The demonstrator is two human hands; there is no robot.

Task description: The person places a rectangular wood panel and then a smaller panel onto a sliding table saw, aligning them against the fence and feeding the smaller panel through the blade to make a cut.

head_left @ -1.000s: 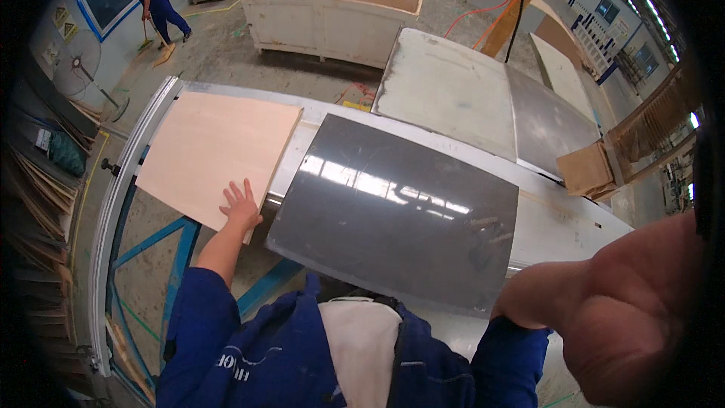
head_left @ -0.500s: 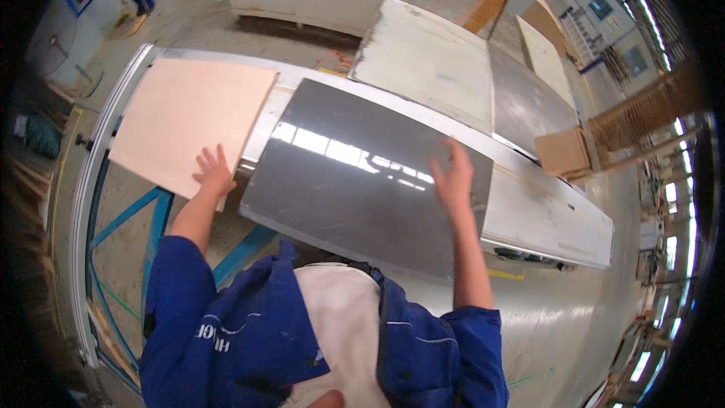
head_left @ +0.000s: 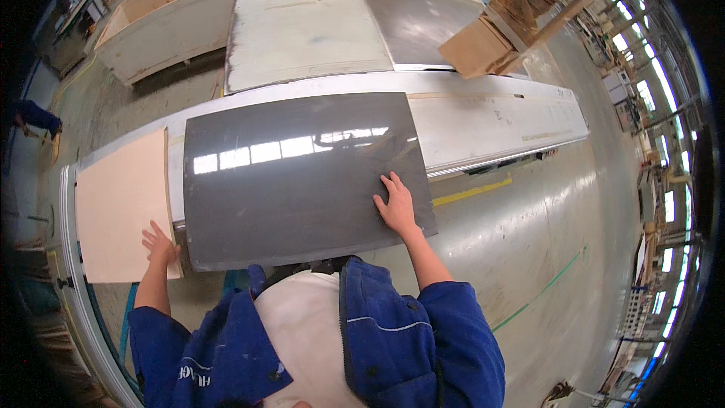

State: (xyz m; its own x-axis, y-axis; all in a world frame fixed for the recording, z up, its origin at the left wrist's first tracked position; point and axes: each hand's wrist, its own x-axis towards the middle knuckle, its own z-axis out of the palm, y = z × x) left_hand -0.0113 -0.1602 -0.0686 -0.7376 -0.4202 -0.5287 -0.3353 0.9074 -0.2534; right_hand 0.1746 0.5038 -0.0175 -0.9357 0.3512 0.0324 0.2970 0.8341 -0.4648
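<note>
Pale wooden board (head_left: 124, 208) and glossy grey panel (head_left: 302, 189) lie just apart on the bench (head_left: 483, 125), seemingly steadied by left hand (head_left: 161, 247) and right hand (head_left: 398, 210) respectively, fingers (head_left: 390, 186) spread, neither gripping anything.

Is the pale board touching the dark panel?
Apart: the head view shows a strip of white table between the pale board and the dark panel.

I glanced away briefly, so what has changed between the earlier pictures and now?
The right hand has come down and leftward from close to the camera onto the glossy dark grey rectangular panel; the view has swung rightward. The left hand stays on the pale peach rectangular wood-like board, beside the grey panel.
</note>
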